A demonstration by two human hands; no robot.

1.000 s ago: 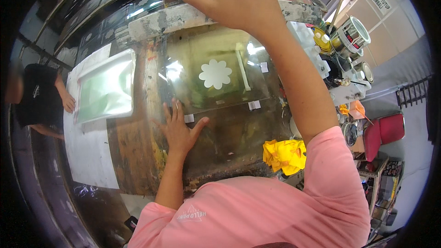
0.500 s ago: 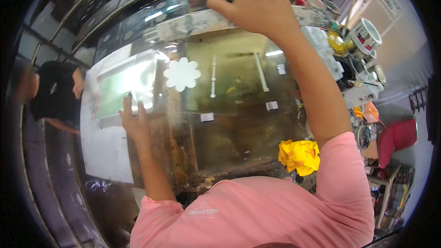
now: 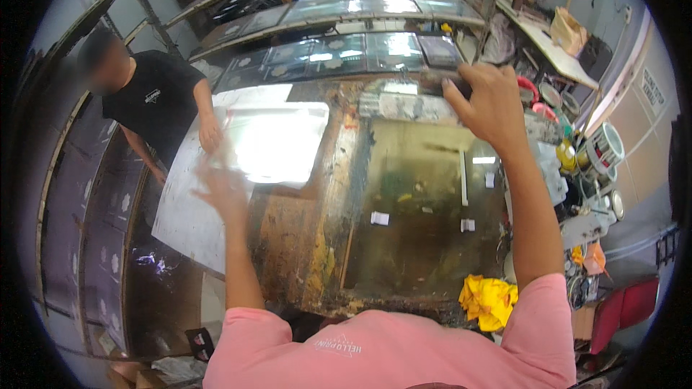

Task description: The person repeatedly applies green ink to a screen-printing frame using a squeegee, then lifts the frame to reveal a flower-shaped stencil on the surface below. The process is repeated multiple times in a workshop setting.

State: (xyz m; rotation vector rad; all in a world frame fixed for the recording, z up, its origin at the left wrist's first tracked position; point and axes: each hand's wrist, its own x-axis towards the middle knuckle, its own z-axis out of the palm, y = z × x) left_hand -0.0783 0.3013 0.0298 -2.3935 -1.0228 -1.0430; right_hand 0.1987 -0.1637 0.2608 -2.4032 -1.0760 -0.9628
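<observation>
Fingers of the right hand (image 3: 490, 101) curl over the far edge of the one stained printing table (image 3: 303, 245); the left hand (image 3: 223, 187), blurred, hovers open above its left side. One glass sheet (image 3: 277, 140) lies left of the table's frame (image 3: 425, 209). One yellow rag (image 3: 489, 301) sits at the near-right corner.

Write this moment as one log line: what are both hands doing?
left hand: blurred, over glass sheet | right hand: gripping far edge of stained print table | yellow rag: near edge | co-worker's hand: on sheet
</observation>
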